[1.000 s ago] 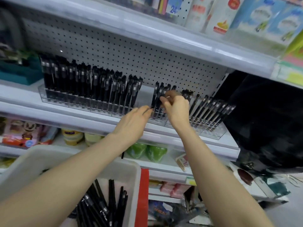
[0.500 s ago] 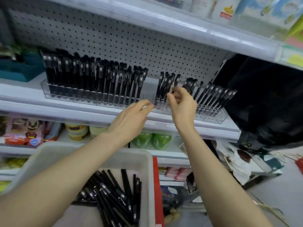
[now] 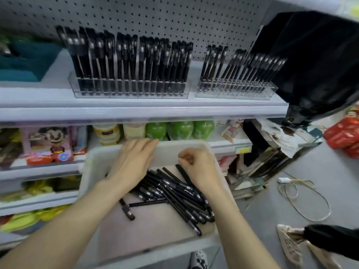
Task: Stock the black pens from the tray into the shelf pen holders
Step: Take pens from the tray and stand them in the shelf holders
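Observation:
A white tray [image 3: 101, 162] sits below the shelf with several loose black pens [image 3: 174, 193] piled in its middle. My left hand [image 3: 134, 162] hovers over the tray's far side with fingers stretched flat, holding nothing. My right hand [image 3: 200, 167] is just above the pile, fingers loosely curled, and nothing shows between them. Up on the shelf stand two clear pen holders. The left holder [image 3: 130, 90] is packed with upright black pens. The right holder [image 3: 237, 90] has pens leaning right and a gap in its left part.
A black bag [image 3: 314, 61] hangs at the shelf's right end. Green bottles [image 3: 180, 129] and boxed toys [image 3: 50, 146] fill the shelf below. On the grey floor lie a looped cable [image 3: 305, 199], red packs [image 3: 343, 134] and someone's shoe [image 3: 289, 243].
Both hands have come down from the right pen holder to the tray. The view has tilted down, so the tray now fills the lower middle.

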A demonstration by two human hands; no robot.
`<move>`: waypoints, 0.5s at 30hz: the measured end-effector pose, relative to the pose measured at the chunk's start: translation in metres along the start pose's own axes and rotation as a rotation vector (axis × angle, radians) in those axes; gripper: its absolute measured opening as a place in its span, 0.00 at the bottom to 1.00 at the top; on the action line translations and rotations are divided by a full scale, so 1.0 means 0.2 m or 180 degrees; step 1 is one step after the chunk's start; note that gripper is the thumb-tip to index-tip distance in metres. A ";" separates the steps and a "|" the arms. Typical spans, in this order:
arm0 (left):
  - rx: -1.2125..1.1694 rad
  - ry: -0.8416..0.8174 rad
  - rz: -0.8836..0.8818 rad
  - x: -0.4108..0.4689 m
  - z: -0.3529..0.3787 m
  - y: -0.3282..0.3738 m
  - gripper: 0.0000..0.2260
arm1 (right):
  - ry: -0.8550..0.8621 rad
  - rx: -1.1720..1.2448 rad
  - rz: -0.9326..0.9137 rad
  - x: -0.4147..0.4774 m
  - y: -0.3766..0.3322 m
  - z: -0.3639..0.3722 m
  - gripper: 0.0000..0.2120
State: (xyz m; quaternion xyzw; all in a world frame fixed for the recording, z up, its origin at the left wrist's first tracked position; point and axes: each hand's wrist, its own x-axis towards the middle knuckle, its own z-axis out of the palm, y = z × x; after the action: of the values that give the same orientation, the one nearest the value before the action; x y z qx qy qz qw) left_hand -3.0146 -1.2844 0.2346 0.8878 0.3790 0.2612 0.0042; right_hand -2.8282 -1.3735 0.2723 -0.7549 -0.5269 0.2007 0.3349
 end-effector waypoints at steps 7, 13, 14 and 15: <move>-0.0292 0.0113 -0.0093 0.00 0.03 0.00 0.18 | -0.0735 -0.0696 0.0097 -0.09 0.04 0.15 0.03; -0.0345 0.0192 -0.0087 0.00 0.03 0.01 0.17 | -0.0968 -0.1003 -0.0004 -0.11 0.03 0.17 0.10; -0.0349 0.0189 -0.0099 -0.01 0.03 0.01 0.17 | -0.0985 -0.1034 -0.0018 -0.11 0.03 0.17 0.10; -0.0355 0.0176 -0.0110 -0.01 0.03 0.01 0.17 | -0.0992 -0.1064 -0.0026 -0.11 0.03 0.17 0.10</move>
State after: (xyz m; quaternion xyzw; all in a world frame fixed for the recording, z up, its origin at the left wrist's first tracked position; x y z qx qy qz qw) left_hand -3.0114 -1.2863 0.2301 0.8719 0.3791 0.3063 0.0476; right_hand -2.8537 -1.3847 0.2430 -0.7576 -0.6013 0.2235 0.1206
